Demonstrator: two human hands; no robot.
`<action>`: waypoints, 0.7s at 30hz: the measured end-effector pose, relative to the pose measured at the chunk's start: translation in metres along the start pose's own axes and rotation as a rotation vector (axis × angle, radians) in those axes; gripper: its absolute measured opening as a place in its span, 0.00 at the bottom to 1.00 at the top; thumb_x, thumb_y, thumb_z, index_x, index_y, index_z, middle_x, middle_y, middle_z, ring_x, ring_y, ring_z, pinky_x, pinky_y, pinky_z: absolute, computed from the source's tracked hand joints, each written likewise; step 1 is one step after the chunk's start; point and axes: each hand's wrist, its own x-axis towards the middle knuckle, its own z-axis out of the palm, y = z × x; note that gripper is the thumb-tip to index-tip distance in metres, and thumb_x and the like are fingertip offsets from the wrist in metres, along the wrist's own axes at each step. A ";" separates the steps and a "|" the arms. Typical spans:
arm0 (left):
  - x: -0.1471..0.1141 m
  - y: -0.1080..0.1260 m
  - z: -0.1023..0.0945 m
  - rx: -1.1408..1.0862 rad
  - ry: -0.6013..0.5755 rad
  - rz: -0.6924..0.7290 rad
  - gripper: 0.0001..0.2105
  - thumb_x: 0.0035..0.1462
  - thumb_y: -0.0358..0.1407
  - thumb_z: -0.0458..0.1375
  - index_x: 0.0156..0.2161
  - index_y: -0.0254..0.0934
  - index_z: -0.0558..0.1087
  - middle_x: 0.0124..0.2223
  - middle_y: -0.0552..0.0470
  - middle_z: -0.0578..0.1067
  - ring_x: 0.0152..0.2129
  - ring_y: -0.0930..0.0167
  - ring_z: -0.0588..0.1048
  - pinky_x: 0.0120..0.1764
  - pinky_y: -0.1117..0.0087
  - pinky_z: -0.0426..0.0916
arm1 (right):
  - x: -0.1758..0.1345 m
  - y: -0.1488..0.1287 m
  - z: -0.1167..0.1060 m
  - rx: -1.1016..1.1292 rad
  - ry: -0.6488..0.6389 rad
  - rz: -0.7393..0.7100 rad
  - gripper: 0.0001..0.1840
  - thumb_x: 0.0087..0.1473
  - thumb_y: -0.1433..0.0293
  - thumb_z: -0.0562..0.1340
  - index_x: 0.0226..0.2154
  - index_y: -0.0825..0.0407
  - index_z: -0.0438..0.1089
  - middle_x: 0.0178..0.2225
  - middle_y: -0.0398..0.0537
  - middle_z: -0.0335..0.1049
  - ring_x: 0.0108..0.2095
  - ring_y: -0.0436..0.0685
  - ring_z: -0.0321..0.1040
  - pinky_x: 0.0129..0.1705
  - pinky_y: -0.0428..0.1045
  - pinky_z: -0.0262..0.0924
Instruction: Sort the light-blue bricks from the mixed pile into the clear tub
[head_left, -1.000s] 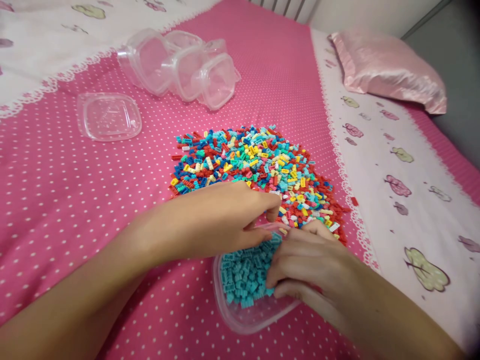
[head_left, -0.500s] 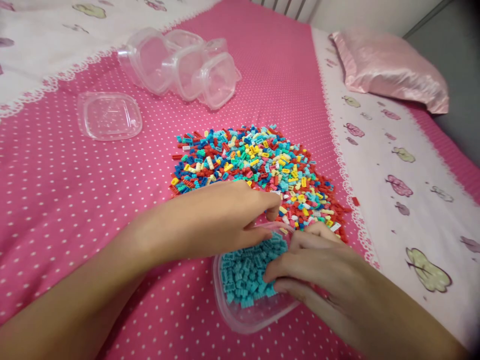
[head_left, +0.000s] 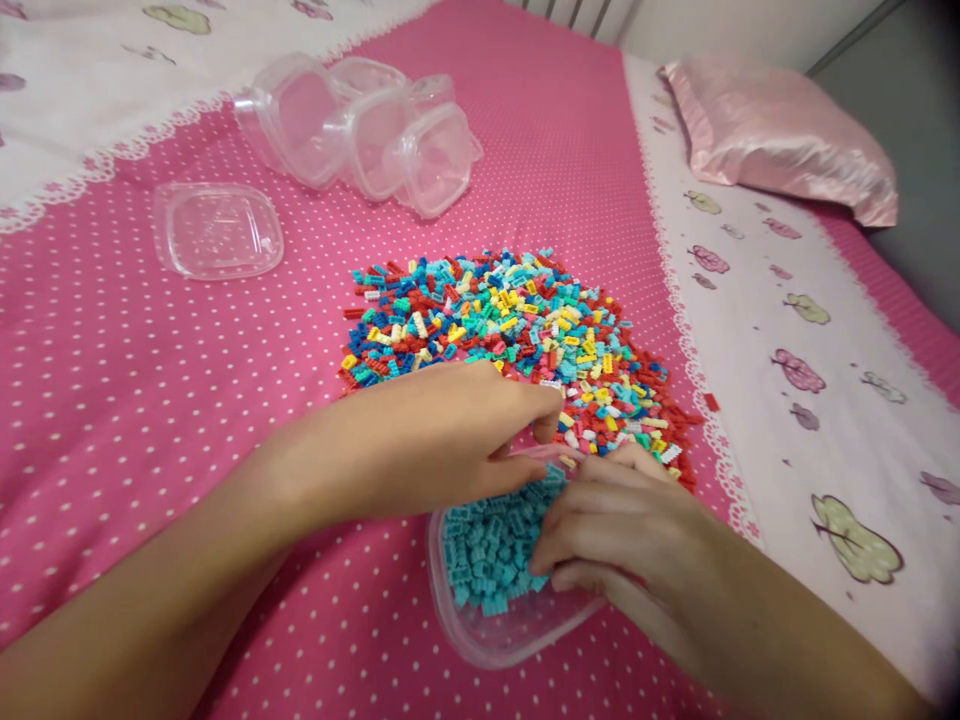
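Observation:
A clear plastic container stands on the bed near me, holding many small teal building bricks. My left hand reaches across its far side, with the thumb inside the rim and the bent fingers outside, gripping it. Over the right part of the container is my right hand, its fingers bent together and the tips down at the teal bricks. Whatever those fingertips hold is hidden. Just beyond both hands spreads a pile of mixed-colour building bricks, partly covered by my left hand.
Several clear empty-looking containers lie tipped together at the back. A clear lid rests flat to their left. The pink dotted bedsheet lies under everything. A pink satin pillow is at the far right. One red brick sits apart.
My right hand's fingers have drawn closer together and shifted slightly over the teal bricks, covering more of them. My left hand stays nearly still at the rim.

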 end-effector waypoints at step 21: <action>0.000 0.003 0.000 0.011 -0.007 -0.007 0.05 0.63 0.35 0.57 0.36 0.38 0.70 0.29 0.56 0.75 0.22 0.74 0.70 0.24 0.72 0.53 | 0.013 -0.008 -0.003 -0.025 -0.086 -0.070 0.05 0.59 0.71 0.68 0.32 0.46 0.76 0.33 0.37 0.76 0.41 0.54 0.68 0.48 0.54 0.48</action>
